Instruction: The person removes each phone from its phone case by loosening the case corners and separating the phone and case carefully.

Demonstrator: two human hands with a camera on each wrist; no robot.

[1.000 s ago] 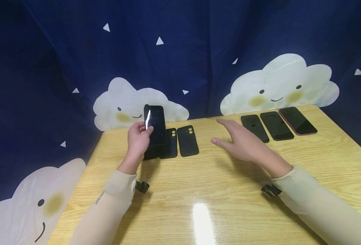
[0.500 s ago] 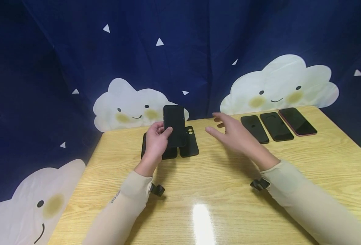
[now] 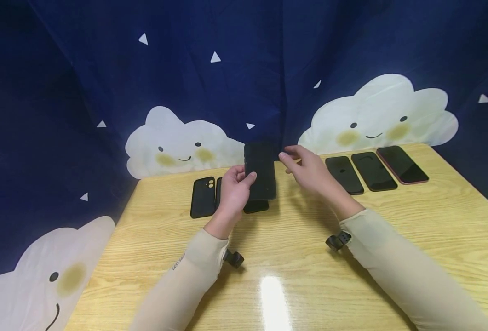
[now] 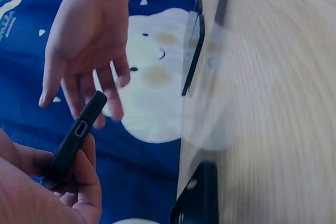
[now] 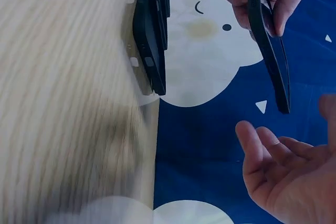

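Note:
My left hand (image 3: 232, 195) grips a black phone in a black case (image 3: 262, 172) by its left side, thumb on the front, above the table. The left wrist view shows the case's end (image 4: 73, 142) with its port opening. In the right wrist view a thin dark edge (image 5: 286, 69) bows slightly away from the case. My right hand (image 3: 307, 171) hovers just right of the phone, fingers loosely bent, touching nothing. Below my left hand lie black phone cases with camera holes: the left case (image 3: 203, 197) shows whole, while the right case (image 3: 256, 207) and a middle one are partly hidden.
Three phones lie in a row at the back right: a dark phone (image 3: 343, 172), another dark phone (image 3: 374, 171) and a red-edged phone (image 3: 402, 163). The wooden table (image 3: 310, 285) ends against a blue curtain (image 3: 244, 69) printed with clouds.
My left hand has carried the cased phone rightward, uncovering the left case. My right hand has moved slightly left and its fingers have bent more, bringing both hands close together.

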